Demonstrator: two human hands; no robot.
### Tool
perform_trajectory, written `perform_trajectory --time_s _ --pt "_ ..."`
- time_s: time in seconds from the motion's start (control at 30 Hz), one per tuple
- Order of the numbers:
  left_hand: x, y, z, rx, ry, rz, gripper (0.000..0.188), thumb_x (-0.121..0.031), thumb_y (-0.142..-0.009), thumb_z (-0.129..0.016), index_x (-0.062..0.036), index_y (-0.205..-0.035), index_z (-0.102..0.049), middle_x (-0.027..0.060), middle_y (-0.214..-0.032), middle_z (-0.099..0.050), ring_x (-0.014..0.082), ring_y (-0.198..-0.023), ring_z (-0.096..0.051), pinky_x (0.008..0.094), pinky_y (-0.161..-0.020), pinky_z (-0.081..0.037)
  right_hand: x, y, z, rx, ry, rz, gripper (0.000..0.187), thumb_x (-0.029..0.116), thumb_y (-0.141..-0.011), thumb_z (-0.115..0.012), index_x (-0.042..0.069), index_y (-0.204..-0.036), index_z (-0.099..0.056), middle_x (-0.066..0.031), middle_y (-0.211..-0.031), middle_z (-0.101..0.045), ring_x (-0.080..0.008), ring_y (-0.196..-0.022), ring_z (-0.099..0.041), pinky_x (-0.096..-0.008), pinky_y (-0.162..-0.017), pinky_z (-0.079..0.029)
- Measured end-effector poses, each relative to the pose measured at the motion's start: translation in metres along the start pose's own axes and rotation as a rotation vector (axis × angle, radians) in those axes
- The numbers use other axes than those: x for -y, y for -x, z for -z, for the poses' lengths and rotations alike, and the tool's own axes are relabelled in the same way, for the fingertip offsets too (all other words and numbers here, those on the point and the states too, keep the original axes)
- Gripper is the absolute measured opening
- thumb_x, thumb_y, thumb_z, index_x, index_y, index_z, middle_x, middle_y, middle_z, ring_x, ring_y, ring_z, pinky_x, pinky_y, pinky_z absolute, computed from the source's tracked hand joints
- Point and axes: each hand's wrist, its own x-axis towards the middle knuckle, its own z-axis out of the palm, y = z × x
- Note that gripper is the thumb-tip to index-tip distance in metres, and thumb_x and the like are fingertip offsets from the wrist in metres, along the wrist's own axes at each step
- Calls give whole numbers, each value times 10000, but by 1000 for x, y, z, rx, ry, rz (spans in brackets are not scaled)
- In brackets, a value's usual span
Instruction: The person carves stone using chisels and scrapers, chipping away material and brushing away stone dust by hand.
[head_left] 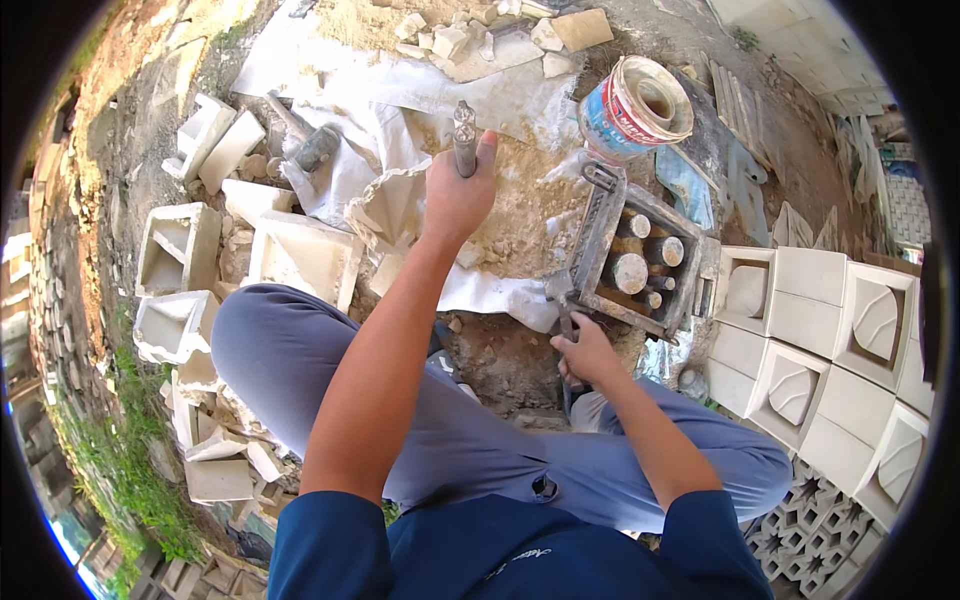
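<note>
My left hand [460,198] is raised at the middle, closed round a short, thick metal bar [465,140] whose battered top end sticks up above the fist. Lower and to the right, my right hand [590,352] grips the handle of a hammer [562,288]. The hammer's metal head lies close to the near left corner of a wooden crate [640,318], which holds several round-ended cylindrical pieces [629,273]. Under my left hand, a ragged-edged pale block [385,205] sits among dust and white sheeting [350,90]. The bar's lower end is hidden by the fist.
A paint bucket [620,125] stands beyond the crate. Another mallet-like tool [315,148] lies at the far left. Hollow pale blocks [180,250] and broken pieces crowd the left; stacked square blocks [808,300] line the right. My bent knees flank the dusty ground.
</note>
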Motion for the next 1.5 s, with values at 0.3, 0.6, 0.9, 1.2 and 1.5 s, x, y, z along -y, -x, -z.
perform_trajectory --time_s 0.3,0.6,0.9,1.2,1.5 --pt "-1 14 6 17 -55 -15 622 -480 -983 -587 28 -627 -548 160 -532 -517 290 -518 -473 462 -577 -422 -72 -59 -44 -372 156 653 300 232 -937 -641 -33 -1078 -636 -264 -940 -694 -436 -957 -671 -485 -853 -501" --pt "11 29 30 104 -101 48 486 -422 -1037 -550 6 -835 -659 41 -708 -637 116 -684 -604 296 -667 -488 -64 -84 -50 -379 194 630 467 413 -1021 -548 -27 -903 -650 -202 -669 -580 -366 -639 -593 -454 -648 -450" --pt "-3 37 17 159 -91 61 521 -418 -1075 -472 -9 -779 -604 36 -730 -623 159 -837 -648 331 -813 -498 -114 -132 -55 -192 301 388 625 503 -1032 -493 -71 -838 -642 -245 -747 -658 -289 -714 -660 -442 -678 -472" --pt "-5 45 14 161 -93 -2 523 -462 -1050 -505 -10 -824 -637 35 -708 -618 134 -687 -570 303 -676 -471 -104 -124 -43 -210 -7 717 655 509 -1043 -464 -65 -758 -597 -171 -628 -618 -315 -644 -640 -455 -627 -453" --pt "1 42 20 154 -63 19 524 -457 -1060 -487 -12 -818 -623 35 -741 -632 128 -727 -575 303 -709 -469 -71 -124 -41 -184 -16 583 648 513 -1033 -449 -67 -825 -649 -306 -776 -633 -478 -777 -646 -518 -703 -459"
